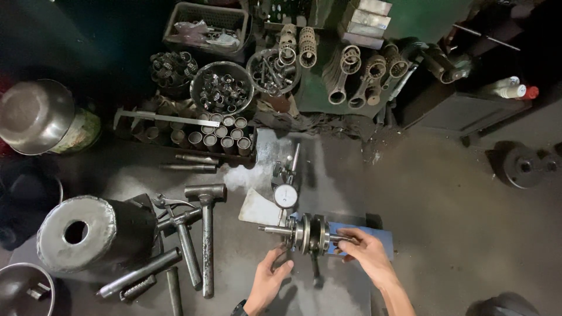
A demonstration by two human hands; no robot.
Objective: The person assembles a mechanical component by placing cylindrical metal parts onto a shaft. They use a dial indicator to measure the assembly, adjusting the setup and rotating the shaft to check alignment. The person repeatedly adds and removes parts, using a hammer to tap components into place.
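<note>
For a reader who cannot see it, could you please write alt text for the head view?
Two bare hands hold a metal crankshaft on a blue stand under a dial gauge: the left hand below it, the right hand at its right shaft end. Hammers lie left; bowls of bearings sit beyond.

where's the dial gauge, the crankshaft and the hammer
dial gauge point(285, 196), head view, on its round white face
crankshaft point(311, 233), head view, on the twin round webs between the hands
hammer point(206, 193), head view, on its steel head left of the gauge

Grey rectangular boxes point(366, 20) stacked at top centre; green-labelled round tin point(79, 133) under a steel bowl, left.
</note>
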